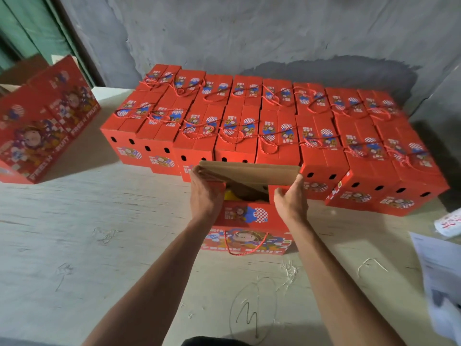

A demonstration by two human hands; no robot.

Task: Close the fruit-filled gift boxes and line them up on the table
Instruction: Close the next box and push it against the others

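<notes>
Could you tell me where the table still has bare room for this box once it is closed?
Bare table lies left of the open box, below the leaning cartons. The back is packed with closed boxes; papers crowd the right.

1. Just beyond both hands, the rows of closed red boxes [262, 126] form a solid wall, with no gap to reach through.
2. Left of the left hand [205, 193], bare table [99, 221] lies open as far as the leaning boxes [47, 121] at the far left.
3. Right of the right hand [291, 198], a strip of table is free; loose papers [439, 278] crowd its right edge.
4. The near side, under the forearms, is bare.
</notes>
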